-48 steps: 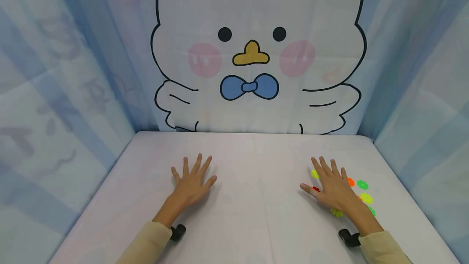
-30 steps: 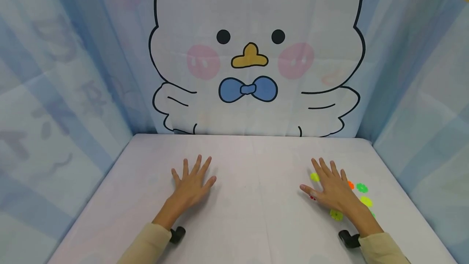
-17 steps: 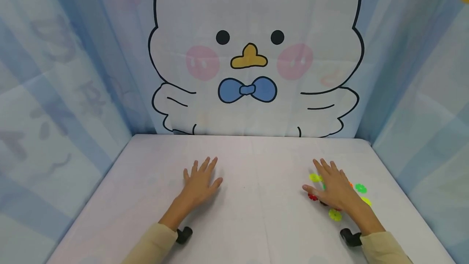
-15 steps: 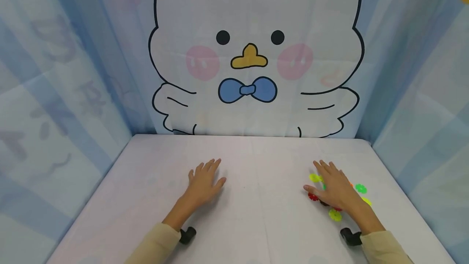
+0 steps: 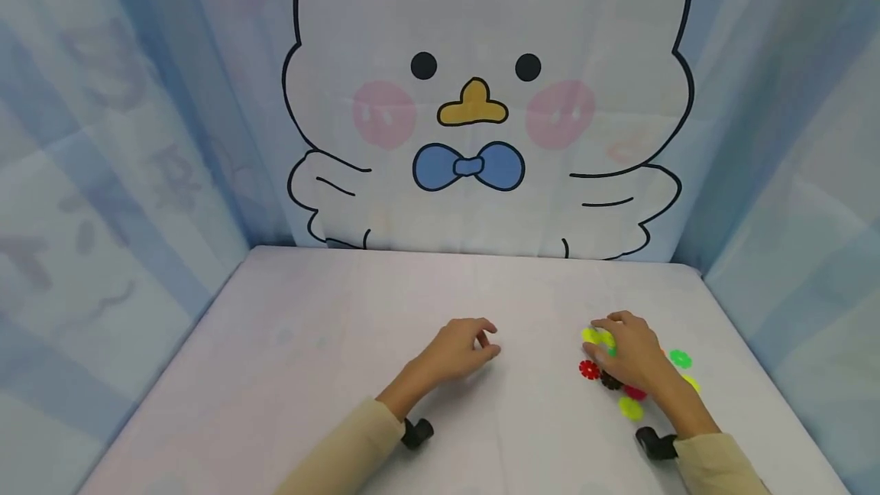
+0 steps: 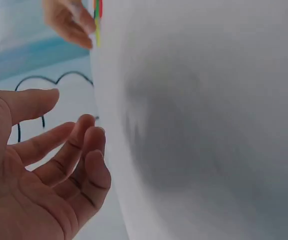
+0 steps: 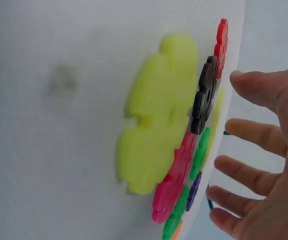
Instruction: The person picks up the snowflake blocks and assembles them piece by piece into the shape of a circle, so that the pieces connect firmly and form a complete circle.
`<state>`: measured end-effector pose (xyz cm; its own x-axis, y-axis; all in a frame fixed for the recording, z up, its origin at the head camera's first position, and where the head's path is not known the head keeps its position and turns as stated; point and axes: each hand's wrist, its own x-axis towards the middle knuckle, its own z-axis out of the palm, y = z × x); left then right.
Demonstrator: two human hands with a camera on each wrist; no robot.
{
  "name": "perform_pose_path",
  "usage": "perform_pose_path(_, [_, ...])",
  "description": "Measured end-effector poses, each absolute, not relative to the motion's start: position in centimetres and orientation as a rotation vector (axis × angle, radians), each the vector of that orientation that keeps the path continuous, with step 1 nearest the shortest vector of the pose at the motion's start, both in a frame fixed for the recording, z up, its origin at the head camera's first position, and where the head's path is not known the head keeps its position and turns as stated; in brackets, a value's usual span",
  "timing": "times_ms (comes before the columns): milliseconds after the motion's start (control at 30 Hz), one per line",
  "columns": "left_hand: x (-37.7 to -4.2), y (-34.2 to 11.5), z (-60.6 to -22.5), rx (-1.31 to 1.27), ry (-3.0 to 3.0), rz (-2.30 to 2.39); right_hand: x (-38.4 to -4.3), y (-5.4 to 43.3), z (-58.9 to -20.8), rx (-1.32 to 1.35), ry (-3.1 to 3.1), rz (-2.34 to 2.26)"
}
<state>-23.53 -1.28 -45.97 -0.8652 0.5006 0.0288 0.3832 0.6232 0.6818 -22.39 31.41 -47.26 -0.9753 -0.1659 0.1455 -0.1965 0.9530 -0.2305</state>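
Note:
My left hand (image 5: 454, 350) hovers over the middle of the white table, fingers loosely bent and holding nothing. In the left wrist view its thumb and fingers stand apart. My right hand (image 5: 632, 350) hangs over a cluster of flat, notched, flower-shaped plastic discs, partly hiding them. A red disc (image 5: 589, 370), a black disc (image 5: 610, 380), a pink disc (image 7: 174, 182) and a yellow disc (image 7: 159, 120) lie near its thumb and palm. The right wrist view also shows a purple disc (image 7: 194, 191) and green ones, with nothing between the bent fingers.
A green disc (image 5: 681, 359) lies to the right of the right hand. The table (image 5: 275, 373) is covered in white cloth. Behind it hangs a curtain (image 5: 474, 220) printed with a cartoon bird, and blue-white curtains (image 5: 791, 212) flank both sides.
My left hand has moved right toward the table's middle, its spread fingers now bent. The right hand's fingers have drawn in above the discs, so more of these show. The discs stay on the table.

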Motion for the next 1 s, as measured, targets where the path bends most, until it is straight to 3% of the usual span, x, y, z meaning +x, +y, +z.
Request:
perform_pose_path(333, [-23.9,5.1,-46.9,0.871,2.548,1.013,-22.9,31.8,-47.3,0.222,-3.022,0.326])
perform_pose_path(667, [-24.5,9.1,-47.9,0.862,2.577,1.03,-23.8,31.8,-47.6,0.231,-3.032,0.341])
perform_pose_path(1000, [-23.9,12.6,-48.0,0.919,2.692,0.745,-24.0,31.6,-47.3,0.214,-3.045,0.452])
